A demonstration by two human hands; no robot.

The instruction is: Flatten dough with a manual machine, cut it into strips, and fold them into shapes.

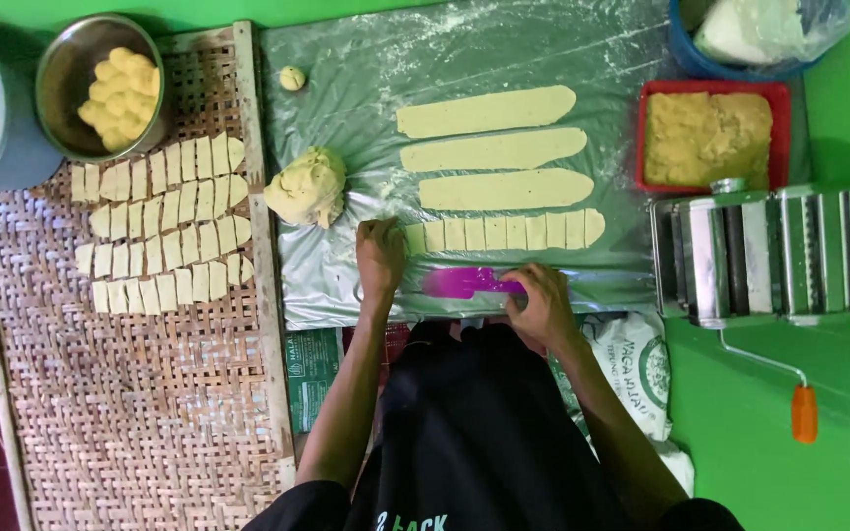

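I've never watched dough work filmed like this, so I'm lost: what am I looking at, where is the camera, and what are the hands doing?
The single picture comes from a camera on the person's head, looking down. The right hand grips a purple scraper. The left hand rests on the end of a cut dough strip, sliced into small pieces. Three uncut strips lie above it on a floured plastic sheet, beside a dough lump. A woven tray holds rows of cut pieces. A metal hand-cranked roller machine stands at the right, below a red tub of dough.
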